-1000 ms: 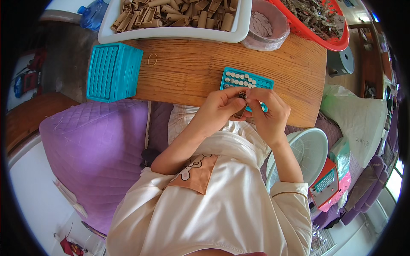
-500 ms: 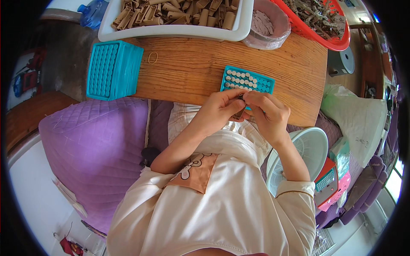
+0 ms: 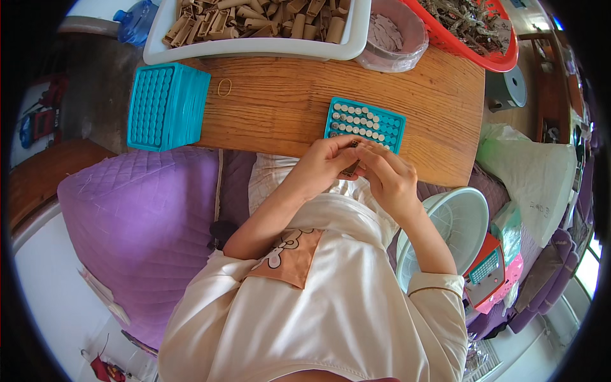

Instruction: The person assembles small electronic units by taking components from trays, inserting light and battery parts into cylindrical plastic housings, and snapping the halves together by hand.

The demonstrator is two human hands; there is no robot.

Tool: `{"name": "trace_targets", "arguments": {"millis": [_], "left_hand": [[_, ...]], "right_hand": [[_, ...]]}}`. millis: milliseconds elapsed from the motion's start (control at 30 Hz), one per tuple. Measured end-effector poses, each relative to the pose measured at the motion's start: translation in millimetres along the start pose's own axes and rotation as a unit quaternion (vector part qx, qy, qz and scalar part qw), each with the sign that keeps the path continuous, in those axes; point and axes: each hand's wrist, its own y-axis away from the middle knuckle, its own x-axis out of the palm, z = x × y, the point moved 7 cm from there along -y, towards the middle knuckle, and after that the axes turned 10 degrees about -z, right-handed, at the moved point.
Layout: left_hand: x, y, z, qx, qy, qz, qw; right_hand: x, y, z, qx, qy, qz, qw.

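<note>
1. Brown piece (image 3: 350, 168): small, narrow, dark brown; fingers cover most of it, so finer detail is unclear. It sits between both hands, at the near edge of the desk (image 3: 267, 95), just in front of the teal tray (image 3: 389, 123).
2. Tray: flat, rectangular, rows of round seats; whitish round pieces (image 3: 358, 120) fill much of its left side, with bare teal seats at right.
3. Counts: one brown piece in hand, one tray in use, at least four rows of round pieces showing (total hidden by hands), one stack of teal trays (image 3: 167, 107), one rubber band (image 3: 219, 88), one white bin (image 3: 254, 50), one clear tub (image 3: 394, 62), one red basket (image 3: 495, 63).
4. Left hand (image 3: 323, 163): grips the brown piece, thumb on top; forearm slants up and rightward.
5. Right hand (image 3: 393, 176): fingers bent, tips drawn together at the piece; cannot tell whether they pinch anything small. Forearm slants up and leftward.
</note>
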Motion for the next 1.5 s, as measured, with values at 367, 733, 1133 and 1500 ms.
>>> {"name": "trace_targets", "arguments": {"millis": [367, 733, 1133, 1500], "left_hand": [[-52, 5, -34, 0.071, 0.056, -0.059, 0.994], [-44, 19, -56, 0.162, 0.08, -0.091, 0.979], [-27, 21, -76, 0.246, 0.194, -0.098, 0.945], [5, 22, -74, 0.299, 0.158, -0.031, 0.941]], "right_hand": [[43, -151, 13, -0.116, 0.031, 0.053, 0.991], [140, -205, -64, -0.014, 0.318, 0.263, 0.911], [17, -69, -24, 0.341, -0.333, 0.001, 0.879], [4, -11, -11, 0.407, -0.377, -0.129, 0.822]]}}
